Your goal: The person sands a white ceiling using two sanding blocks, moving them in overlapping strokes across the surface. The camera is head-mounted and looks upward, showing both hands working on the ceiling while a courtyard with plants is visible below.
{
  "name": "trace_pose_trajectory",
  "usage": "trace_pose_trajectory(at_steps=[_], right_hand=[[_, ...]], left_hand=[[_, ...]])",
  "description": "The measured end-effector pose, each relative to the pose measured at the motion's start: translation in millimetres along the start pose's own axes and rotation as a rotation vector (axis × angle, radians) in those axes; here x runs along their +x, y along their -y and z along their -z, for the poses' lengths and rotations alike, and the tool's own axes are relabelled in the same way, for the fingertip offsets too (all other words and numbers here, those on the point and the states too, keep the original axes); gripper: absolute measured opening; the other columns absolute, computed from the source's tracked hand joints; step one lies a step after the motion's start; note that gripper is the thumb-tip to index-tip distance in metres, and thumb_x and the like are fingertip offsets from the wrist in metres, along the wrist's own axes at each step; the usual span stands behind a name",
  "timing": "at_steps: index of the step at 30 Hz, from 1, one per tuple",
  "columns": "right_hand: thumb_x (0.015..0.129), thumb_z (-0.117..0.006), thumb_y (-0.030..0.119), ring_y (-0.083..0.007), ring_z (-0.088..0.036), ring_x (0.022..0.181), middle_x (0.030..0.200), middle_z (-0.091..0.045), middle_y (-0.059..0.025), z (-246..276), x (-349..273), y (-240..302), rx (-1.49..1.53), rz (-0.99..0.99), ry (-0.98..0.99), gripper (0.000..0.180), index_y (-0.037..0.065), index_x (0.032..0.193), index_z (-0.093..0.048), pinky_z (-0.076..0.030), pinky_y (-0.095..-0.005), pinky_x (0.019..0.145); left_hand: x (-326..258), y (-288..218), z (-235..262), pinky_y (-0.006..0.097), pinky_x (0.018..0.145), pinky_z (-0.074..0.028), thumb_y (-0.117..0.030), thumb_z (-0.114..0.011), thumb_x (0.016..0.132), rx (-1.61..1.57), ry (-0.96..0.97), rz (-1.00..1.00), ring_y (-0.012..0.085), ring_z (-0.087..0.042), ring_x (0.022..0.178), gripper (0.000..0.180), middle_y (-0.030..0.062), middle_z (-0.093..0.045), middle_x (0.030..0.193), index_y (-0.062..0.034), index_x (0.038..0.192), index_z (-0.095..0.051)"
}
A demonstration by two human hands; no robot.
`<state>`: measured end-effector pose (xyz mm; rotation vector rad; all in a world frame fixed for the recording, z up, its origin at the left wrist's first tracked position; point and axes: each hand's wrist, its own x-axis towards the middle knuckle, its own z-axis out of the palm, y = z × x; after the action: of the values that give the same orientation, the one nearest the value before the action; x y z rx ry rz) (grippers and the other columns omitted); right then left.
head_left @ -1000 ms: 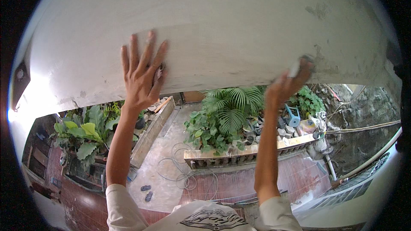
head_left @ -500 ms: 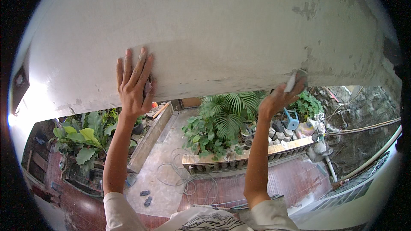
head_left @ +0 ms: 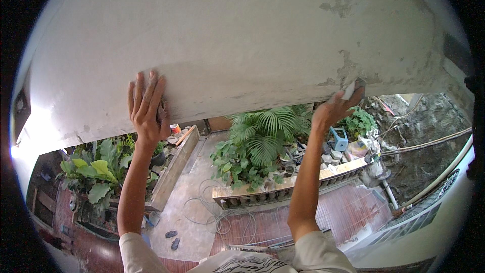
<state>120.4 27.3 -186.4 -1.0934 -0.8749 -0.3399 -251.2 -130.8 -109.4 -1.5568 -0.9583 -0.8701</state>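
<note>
Overhead, a large grey-white plastered surface (head_left: 212, 45) spans the view, with darker rough patches at its right. My left hand (head_left: 148, 108) lies against its lower left part, fingers stretched out flat. A small dark edge shows beside the thumb; I cannot make out what it is. At the lower right edge, my right hand (head_left: 337, 108) presses a folded sheet, pale on one side and grey on the other, probably sandpaper (head_left: 348, 91), against the plaster next to a rough patch. Its fingertips are mostly hidden behind the sheet.
Far below are a concrete path (head_left: 184, 197) with a coiled hose (head_left: 221, 220) and a pair of slippers (head_left: 173, 240). Palm plants (head_left: 268, 131) grow behind a low balustrade (head_left: 283, 188). A blue stool (head_left: 339, 139) stands among rubble. A pipe (head_left: 439, 192) runs along the right.
My left hand has slid slightly left and down along the plaster. My right hand has shifted a little to the right with the folded sheet. The view has tilted slightly.
</note>
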Motion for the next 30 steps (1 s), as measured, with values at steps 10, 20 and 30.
trace_pose_trajectory(at_steps=[10, 20, 30], right_hand=[[0.099, -0.041, 0.04, -0.0387, -0.02, 0.146, 0.159, -0.025, -0.014, 12, -34, 34, 0.028, 0.392, 0.349, 0.051, 0.02, 0.146, -0.044, -0.003, -0.0672, 0.113], [0.099, -0.04, 0.035, -0.0443, -0.025, 0.143, 0.156, -0.031, -0.0186, 9, -120, 87, 0.197, 0.673, 0.39, 0.051, 0.019, 0.147, -0.044, -0.012, -0.0668, 0.112], [0.087, -0.062, 0.027, -0.0172, -0.032, 0.143, 0.158, -0.031, 0.0041, -27, -208, 274, 0.314, 1.165, 0.68, 0.067, 0.033, 0.149, -0.039, -0.024, -0.0498, 0.118]], left_hand=[[-34, -11, -3, 0.055, 0.117, -0.024, -0.003, -0.051, 0.071, -0.067, 0.152, 0.056, 0.0368, -0.036, 0.141, 0.066, 0.0167, -0.05, 0.144, -0.0049, 0.136, -0.056], [-187, -75, 44, 0.049, 0.114, -0.029, -0.006, -0.052, 0.088, -0.388, 0.174, 0.551, 0.0416, -0.038, 0.139, 0.057, 0.0263, -0.04, 0.149, 0.0, 0.144, -0.042], [-320, -165, 136, 0.03, 0.08, -0.048, -0.004, -0.052, 0.094, -0.478, 0.11, 1.445, 0.0188, -0.065, 0.087, 0.052, 0.0164, -0.067, 0.12, -0.007, 0.145, -0.043]])
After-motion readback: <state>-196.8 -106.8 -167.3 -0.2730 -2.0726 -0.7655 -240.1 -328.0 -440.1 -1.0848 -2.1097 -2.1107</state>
